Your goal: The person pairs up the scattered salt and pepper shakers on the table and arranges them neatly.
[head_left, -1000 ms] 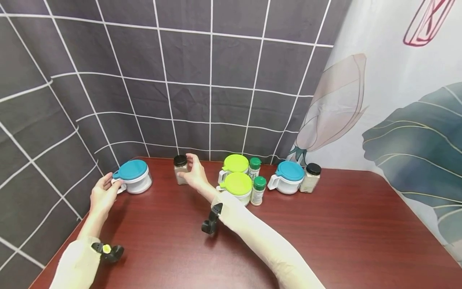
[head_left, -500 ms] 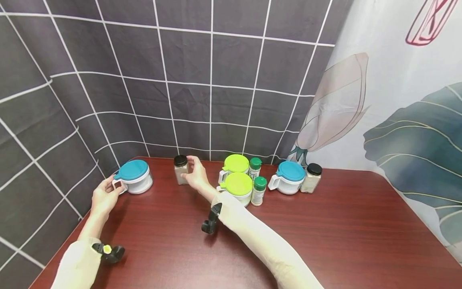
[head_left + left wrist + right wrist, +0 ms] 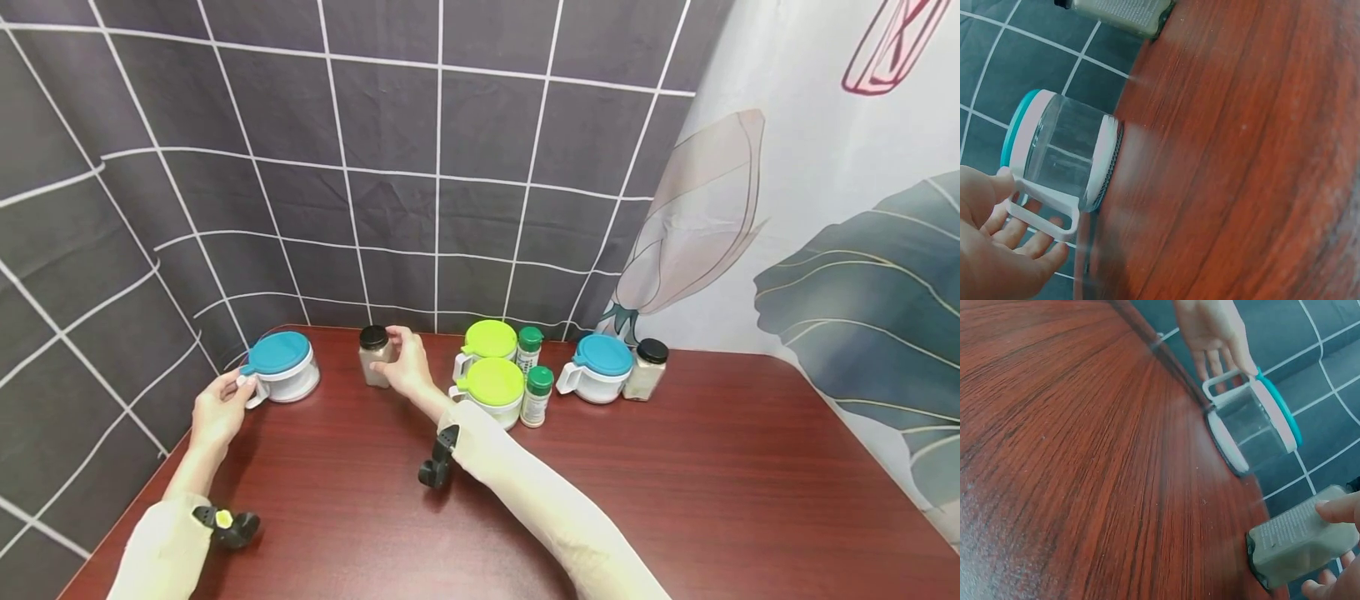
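Observation:
At the left of the head view stands a clear seasoning jar with a blue lid, white collar and white handle. My left hand holds its handle; the left wrist view shows the thumb at the handle's top and the other fingers behind it. To the right, a squarish glass spice jar with a black lid and pale contents stands near the back edge. My right hand grips it from the right, the thumb across its printed side and other fingers on the opposite side.
Right of my right hand stand two green-lidded seasoning jars and two green-capped shakers. Farther right are another blue-lidded jar and a black-lidded spice jar. A dark tiled curtain borders the wooden table behind and at left.
The blue-lidded jar has shifted slightly right with my left hand, whose fingers have settled at its handle. The black-lidded jar has come slightly nearer in my right hand.

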A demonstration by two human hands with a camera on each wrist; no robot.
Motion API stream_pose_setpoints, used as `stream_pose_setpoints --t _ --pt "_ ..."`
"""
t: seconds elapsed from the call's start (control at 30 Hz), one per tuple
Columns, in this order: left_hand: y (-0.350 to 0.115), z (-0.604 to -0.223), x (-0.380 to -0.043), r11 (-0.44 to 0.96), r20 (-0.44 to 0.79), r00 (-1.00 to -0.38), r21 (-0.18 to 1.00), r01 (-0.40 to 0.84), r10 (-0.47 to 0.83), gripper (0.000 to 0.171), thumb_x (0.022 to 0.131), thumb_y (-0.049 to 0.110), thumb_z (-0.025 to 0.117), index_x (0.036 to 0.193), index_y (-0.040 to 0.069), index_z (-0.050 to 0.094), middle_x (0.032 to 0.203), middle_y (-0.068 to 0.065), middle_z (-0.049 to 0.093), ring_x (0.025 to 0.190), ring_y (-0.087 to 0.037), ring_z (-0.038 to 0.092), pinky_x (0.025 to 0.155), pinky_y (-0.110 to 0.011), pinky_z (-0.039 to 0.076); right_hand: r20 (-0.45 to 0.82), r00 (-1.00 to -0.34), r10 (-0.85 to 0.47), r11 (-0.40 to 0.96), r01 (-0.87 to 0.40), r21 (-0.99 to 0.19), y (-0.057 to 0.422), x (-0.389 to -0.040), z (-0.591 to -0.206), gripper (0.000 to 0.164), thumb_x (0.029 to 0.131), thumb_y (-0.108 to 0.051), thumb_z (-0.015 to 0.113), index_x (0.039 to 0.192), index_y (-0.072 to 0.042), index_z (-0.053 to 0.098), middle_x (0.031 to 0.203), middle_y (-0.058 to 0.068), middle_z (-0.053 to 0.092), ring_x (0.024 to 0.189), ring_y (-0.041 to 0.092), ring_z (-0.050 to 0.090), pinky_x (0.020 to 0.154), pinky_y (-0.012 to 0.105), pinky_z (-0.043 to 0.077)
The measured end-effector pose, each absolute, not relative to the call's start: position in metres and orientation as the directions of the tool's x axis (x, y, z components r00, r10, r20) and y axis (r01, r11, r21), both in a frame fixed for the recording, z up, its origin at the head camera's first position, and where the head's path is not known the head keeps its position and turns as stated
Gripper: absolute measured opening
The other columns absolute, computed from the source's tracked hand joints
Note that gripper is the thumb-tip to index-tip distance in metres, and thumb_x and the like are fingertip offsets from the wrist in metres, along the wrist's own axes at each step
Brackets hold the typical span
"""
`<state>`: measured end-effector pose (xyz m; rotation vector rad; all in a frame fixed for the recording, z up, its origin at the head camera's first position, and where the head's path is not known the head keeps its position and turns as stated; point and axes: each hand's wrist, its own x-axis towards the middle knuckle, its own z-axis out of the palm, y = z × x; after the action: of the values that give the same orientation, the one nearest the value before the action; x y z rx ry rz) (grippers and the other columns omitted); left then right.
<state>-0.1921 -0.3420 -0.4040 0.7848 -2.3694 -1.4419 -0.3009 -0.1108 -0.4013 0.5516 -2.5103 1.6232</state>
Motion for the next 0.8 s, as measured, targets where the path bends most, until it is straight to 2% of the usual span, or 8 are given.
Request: stream_pose_setpoints --t 0.1,0.2,0.3,0.4,0.43,0.53,0.63,0.8 --pt "-0.3423 -0.4052 -0.1925 0.368 -0.053 -0.821 0.877 -0.310 -0.568 0.055 0.101 0.029 0.041 0.145 -0.004 0.035 0.142 -0.029 0.044 0.110 -0.009 0.056 0.071 -0.002 0.032 0.274 -0.931 -0.240 0.381 -0.350 -0.855 -0.1123 -0.3017 -0.4030 0.057 0.069 -0.004 0.082 0.120 -0.001 0.058 0.109 0.016 0.058 0.101 0.026 0.056 0.086 0.025 0.046" --pt "-0.3422 -0.4069 -0.1926 0.381 -0.030 -0.819 0.875 -0.299 -0.573 0.054 0.101 0.029 0.044 0.141 -0.007 0.039 0.134 -0.029 0.052 0.078 0.017 0.046 0.067 -0.001 0.035 0.265 -0.933 -0.245 0.410 -0.347 -0.844 -0.1130 -0.3019 -0.4051 0.056 0.070 -0.007 0.082 0.120 0.001 0.058 0.111 0.017 0.058 0.103 0.026 0.055 0.087 0.026 0.045" --pt "-0.3423 -0.4078 -0.1912 0.381 -0.008 -0.819 0.883 -0.275 -0.573 0.052 0.100 0.027 0.048 0.137 -0.009 0.043 0.100 -0.006 0.069 0.066 0.024 0.040 0.063 -0.003 0.038 0.270 -0.928 -0.255 0.433 -0.360 -0.826 -0.1127 -0.3019 -0.4067 0.056 0.071 -0.009 0.082 0.121 0.001 0.058 0.113 0.018 0.059 0.105 0.027 0.055 0.089 0.028 0.045" --pt "-0.3429 -0.4084 -0.1900 0.375 0.003 -0.819 0.890 -0.259 -0.573 0.050 0.098 0.026 0.050 0.134 -0.009 0.046 0.077 0.022 0.058 0.065 0.022 0.045 0.062 -0.005 0.040 0.297 -0.917 -0.265 0.448 -0.390 -0.804 -0.1116 -0.3017 -0.4079 0.054 0.072 -0.011 0.082 0.119 0.000 0.058 0.113 0.017 0.063 0.105 0.028 0.059 0.089 0.031 0.046" --pt "-0.3432 -0.4087 -0.1900 0.380 0.006 -0.820 0.888 -0.259 -0.573 0.050 0.098 0.026 0.050 0.134 -0.009 0.047 0.076 0.025 0.056 0.066 0.022 0.045 0.062 -0.005 0.040 0.297 -0.917 -0.266 0.454 -0.391 -0.800 -0.1113 -0.3014 -0.4079 0.054 0.072 -0.012 0.082 0.119 -0.001 0.058 0.114 0.016 0.064 0.105 0.027 0.060 0.089 0.030 0.047" --pt "-0.3430 -0.4098 -0.1906 0.414 0.016 -0.818 0.868 -0.274 -0.575 0.048 0.099 0.028 0.050 0.131 -0.007 0.050 0.087 0.005 0.070 0.065 0.022 0.044 0.062 -0.006 0.040 0.307 -0.914 -0.264 0.461 -0.399 -0.792 -0.1105 -0.3002 -0.4087 0.052 0.072 -0.012 0.082 0.118 -0.003 0.059 0.113 0.014 0.068 0.102 0.025 0.064 0.085 0.031 0.049" --pt "-0.3412 -0.4094 -0.1913 0.453 0.022 -0.814 0.840 -0.299 -0.580 0.048 0.099 0.030 0.049 0.130 -0.007 0.051 0.112 -0.021 0.067 0.065 0.022 0.040 0.062 -0.007 0.038 0.304 -0.917 -0.259 0.455 -0.393 -0.799 -0.1100 -0.2987 -0.4086 0.052 0.071 -0.012 0.082 0.118 -0.005 0.060 0.111 0.012 0.070 0.096 0.024 0.066 0.079 0.028 0.050" --pt "-0.3361 -0.4066 -0.1905 0.486 0.047 -0.806 0.818 -0.308 -0.591 0.048 0.099 0.030 0.048 0.129 -0.007 0.052 0.125 -0.029 0.059 0.067 0.020 0.035 0.066 -0.013 0.037 0.311 -0.913 -0.265 0.450 -0.402 -0.797 -0.1095 -0.2987 -0.4092 0.051 0.070 -0.013 0.084 0.115 -0.005 0.061 0.108 0.011 0.071 0.093 0.022 0.068 0.076 0.026 0.050"
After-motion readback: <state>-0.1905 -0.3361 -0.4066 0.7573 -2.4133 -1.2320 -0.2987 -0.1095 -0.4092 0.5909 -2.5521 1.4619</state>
